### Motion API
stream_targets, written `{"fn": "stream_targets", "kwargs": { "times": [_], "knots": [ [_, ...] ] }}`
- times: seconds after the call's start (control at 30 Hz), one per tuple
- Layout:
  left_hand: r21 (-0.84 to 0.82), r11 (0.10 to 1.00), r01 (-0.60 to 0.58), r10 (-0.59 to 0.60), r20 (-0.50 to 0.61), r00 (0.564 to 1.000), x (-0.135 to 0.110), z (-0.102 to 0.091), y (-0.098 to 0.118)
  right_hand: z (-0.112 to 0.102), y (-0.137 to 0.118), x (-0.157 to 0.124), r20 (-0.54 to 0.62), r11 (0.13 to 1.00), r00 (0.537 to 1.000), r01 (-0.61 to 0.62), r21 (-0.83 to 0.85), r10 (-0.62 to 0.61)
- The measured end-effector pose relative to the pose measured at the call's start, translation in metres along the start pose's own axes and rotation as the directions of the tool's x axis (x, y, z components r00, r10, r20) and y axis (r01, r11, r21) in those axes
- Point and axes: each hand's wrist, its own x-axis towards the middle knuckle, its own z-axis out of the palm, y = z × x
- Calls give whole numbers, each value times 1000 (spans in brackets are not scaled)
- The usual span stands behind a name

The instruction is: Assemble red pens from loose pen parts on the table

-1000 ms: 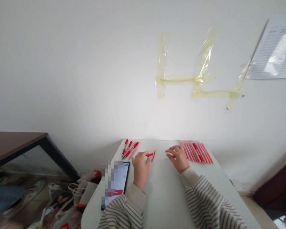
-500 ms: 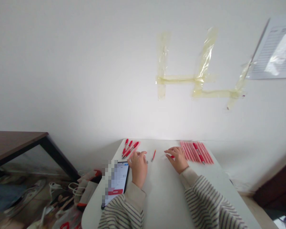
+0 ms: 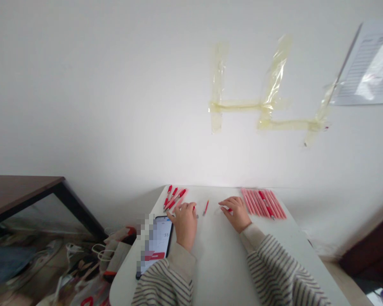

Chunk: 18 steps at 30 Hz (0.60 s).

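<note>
My left hand (image 3: 185, 224) is closed at the fingertips on a small pen part, with a bit of red and a greyish tip showing by the thumb. My right hand (image 3: 236, 214) pinches another pen part, red near the palm with a faint clear end; the fingers hide most of it. Between the hands a thin red pen refill (image 3: 206, 208) lies on the white table (image 3: 223, 255), touched by neither. Several red pens (image 3: 174, 199) sit in a loose pile beyond my left hand. Right of my right hand, pink pen-like sticks (image 3: 252, 202) lie in a row with a red pen (image 3: 265, 204) among them.
A phone (image 3: 158, 242) with a lit screen lies left of my left wrist. The white wall (image 3: 130, 106) with yellowed tape (image 3: 236, 106) rises behind the table. A dark brown table (image 3: 22, 189) stands at left, above bags and clutter (image 3: 115, 255) on the floor.
My left fingers have shifted slightly, and the red of the pen part now shows by the thumb. My right hand has moved a little left. The refill and pens stay put.
</note>
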Motion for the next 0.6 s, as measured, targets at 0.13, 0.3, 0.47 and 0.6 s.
{"fn": "stream_targets", "kwargs": {
  "times": [0.13,0.3,0.47,0.6],
  "knots": [
    [-10,1000,13,-13,18,1000,-1,-1,0,-2,-6,3,53,999,998,-46,4,45],
    [-10,999,40,-39,43,998,-2,-2,1,-8,-19,15,165,984,971,-167,-64,176],
    [-14,999,38,-37,55,998,-2,-1,1,-17,-36,35,317,963,919,-173,-207,234],
    [-11,999,38,-38,45,998,-2,-2,1,-20,-44,52,371,936,885,-166,-310,280]
  ]
}}
